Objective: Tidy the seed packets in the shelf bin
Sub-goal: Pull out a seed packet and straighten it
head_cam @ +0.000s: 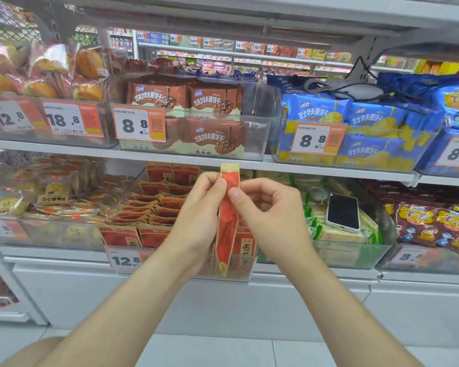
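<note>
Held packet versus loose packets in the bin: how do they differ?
The held packet stands upright, edge-on, before the bin; the loose packets lie tilted, overlapping inside it. Left hand and right hand pinch the held packet; nothing touches the loose packets. Both are red and tan.

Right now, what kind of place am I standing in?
Probably a grocery shop's snack aisle: clear shelf bins of packaged wafer biscuits, orange price tags on the bin fronts, more stocked shelves behind.

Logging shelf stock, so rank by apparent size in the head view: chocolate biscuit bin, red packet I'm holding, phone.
1. chocolate biscuit bin
2. red packet, though it is nearer the camera, so its lead is unsure
3. phone
</note>
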Demonstrator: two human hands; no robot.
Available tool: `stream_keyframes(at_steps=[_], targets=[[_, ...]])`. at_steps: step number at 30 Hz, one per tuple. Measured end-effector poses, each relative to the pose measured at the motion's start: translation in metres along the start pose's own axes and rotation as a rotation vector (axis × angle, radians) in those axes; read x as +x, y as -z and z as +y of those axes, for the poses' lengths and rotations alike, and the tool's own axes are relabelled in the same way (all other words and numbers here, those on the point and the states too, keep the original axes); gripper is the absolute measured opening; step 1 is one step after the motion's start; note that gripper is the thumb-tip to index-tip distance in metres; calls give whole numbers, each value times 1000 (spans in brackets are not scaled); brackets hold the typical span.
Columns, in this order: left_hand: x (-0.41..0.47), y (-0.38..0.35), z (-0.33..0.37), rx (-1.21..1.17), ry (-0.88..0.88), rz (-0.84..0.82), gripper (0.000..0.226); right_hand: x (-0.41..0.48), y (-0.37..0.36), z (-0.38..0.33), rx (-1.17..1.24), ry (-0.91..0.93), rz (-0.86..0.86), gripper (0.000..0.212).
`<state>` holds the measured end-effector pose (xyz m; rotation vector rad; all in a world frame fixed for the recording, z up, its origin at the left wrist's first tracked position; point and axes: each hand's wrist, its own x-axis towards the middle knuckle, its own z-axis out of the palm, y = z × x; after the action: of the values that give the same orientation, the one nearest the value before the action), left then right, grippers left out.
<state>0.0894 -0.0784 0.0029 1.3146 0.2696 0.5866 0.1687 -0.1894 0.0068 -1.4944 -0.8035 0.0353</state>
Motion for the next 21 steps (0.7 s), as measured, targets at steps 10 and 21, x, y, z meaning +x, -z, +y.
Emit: stream_keyframes(at_steps=[10,21], targets=[[10,2,6,-211,8,197,44,-3,0,1,-88,-287,-352,39],[-5,-3,3,279,-149,-51,23,5,11,4,-152,-110,-28,50]])
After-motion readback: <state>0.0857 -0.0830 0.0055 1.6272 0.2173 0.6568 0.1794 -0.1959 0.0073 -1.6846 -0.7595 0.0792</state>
